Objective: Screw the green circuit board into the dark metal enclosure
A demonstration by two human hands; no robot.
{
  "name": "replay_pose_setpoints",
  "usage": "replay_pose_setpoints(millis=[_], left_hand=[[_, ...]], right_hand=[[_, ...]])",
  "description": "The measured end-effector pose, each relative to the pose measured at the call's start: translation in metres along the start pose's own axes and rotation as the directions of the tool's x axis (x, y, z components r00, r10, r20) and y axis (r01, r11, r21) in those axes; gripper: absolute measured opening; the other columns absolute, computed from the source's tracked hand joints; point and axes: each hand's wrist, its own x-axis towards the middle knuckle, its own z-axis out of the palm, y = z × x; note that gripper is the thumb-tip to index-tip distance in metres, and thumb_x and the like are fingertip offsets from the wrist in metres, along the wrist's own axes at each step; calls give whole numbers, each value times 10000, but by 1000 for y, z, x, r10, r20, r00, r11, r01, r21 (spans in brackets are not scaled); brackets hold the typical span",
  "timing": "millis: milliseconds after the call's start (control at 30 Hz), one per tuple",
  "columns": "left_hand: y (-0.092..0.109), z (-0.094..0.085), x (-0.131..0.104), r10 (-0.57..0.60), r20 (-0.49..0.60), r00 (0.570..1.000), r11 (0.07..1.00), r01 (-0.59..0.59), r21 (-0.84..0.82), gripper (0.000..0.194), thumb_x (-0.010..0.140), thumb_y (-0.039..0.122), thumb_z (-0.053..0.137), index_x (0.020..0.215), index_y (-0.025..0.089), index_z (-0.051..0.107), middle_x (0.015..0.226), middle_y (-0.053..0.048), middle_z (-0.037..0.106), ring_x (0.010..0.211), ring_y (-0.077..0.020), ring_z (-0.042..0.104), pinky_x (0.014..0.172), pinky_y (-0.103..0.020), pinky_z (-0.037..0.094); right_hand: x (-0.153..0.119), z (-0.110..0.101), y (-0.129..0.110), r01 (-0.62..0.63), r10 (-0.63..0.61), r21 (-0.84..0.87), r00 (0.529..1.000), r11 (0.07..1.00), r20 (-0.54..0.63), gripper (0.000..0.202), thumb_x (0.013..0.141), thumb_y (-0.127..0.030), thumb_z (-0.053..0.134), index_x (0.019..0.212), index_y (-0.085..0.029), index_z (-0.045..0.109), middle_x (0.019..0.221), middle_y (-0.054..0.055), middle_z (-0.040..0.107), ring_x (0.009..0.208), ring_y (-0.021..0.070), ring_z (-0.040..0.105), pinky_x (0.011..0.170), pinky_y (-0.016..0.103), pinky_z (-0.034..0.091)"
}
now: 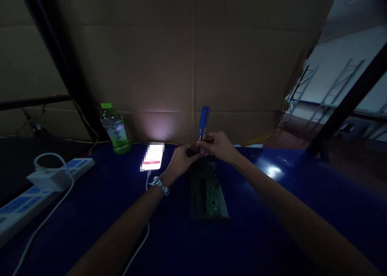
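Looks like screwdriver work by the far end of the circuit board (213,191) lying on the tabletop (256,223): right hand (222,146) pinching the blue screwdriver (204,118) below its handle, left hand (180,161) alongside, grip unclear, next move probably needs a steady tip

Can't see the tip of your blue screwdriver (204,118) mid-frame; left edge chops your power strip (30,199), pixelation hides part of your phone (155,155).
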Motion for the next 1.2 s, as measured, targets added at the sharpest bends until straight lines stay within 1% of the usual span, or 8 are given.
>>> replay_pose_setpoints(millis=[100, 200, 433, 533, 733, 967, 1067, 1200], left_hand=[[-2, 6, 0, -28, -83, 996, 999, 30, 14, 159, 797, 289, 663, 766, 133, 677, 760, -51, 699, 709, -174, 629, 652, -266, 458], [-2, 8, -2, -24, -55, 998, 999, 26, 37, 121, 811, 235, 623, 797, 140, 697, 764, -43, 705, 702, -165, 625, 638, -256, 447], [6, -2, -2, 62, 76, 995, 983, -74, 171, 211, 870, 229, 534, 774, 140, 699, 694, -12, 671, 628, -133, 562, 594, -238, 391], [4, -3, -1, 50, 101, 994, 987, -65, 147, 186, 863, 251, 557, 791, 147, 693, 735, -19, 680, 666, -142, 584, 610, -238, 409], [-3, 7, 0, -38, -67, 997, 999, 38, -3, 228, 796, 359, 671, 794, 131, 685, 769, -51, 696, 716, -173, 630, 646, -257, 458], [0, 4, -2, 10, -39, 999, 997, -7, 78, 145, 817, 225, 595, 746, 132, 680, 721, -42, 685, 650, -158, 608, 592, -248, 430], [2, 2, -3, 22, -6, 1000, 996, -22, 90, 143, 826, 196, 567, 787, 133, 690, 756, -49, 697, 688, -170, 626, 621, -258, 446], [1, 1, -3, 17, 12, 1000, 996, -18, 91, 154, 828, 203, 561, 819, 134, 697, 778, -47, 705, 700, -173, 629, 623, -260, 444]], right_hand=[[1, 8, 7, 37, -44, -51, 988, 998, -148, 252, 740, -359, 721, 643, -175, 580, 505, -21, 581, 432, 114, 572, 438, 230, 492], [1, 10, 9, 43, -64, -98, 972, 994, -225, 296, 737, -390, 725, 620, -179, 553, 498, -26, 561, 424, 113, 555, 418, 228, 473], [0, -4, 0, -4, 1, 39, 997, 999, 77, 183, 833, -317, 605, 872, -154, 680, 815, 66, 716, 615, 146, 674, 488, 244, 552], [2, -3, 1, -12, 12, 10, 1000, 1000, 22, 139, 805, -287, 642, 780, -155, 679, 674, 39, 695, 539, 138, 663, 492, 243, 557], [5, 3, 2, -18, 17, -22, 999, 1000, -47, 239, 753, -380, 720, 682, -163, 649, 524, 7, 644, 481, 156, 651, 493, 264, 554], [2, 7, 0, -19, 8, -78, 991, 997, -136, 307, 741, -393, 727, 602, -185, 549, 492, -3, 608, 438, 145, 610, 440, 257, 507], [2, 5, 2, 7, -16, -90, 995, 996, -94, 278, 768, -394, 701, 640, -178, 582, 529, 5, 623, 470, 145, 615, 464, 266, 523], [2, -4, 0, 37, -35, -39, 997, 999, 64, 195, 823, -348, 634, 886, -168, 680, 807, 55, 709, 650, 155, 671, 509, 252, 560]])
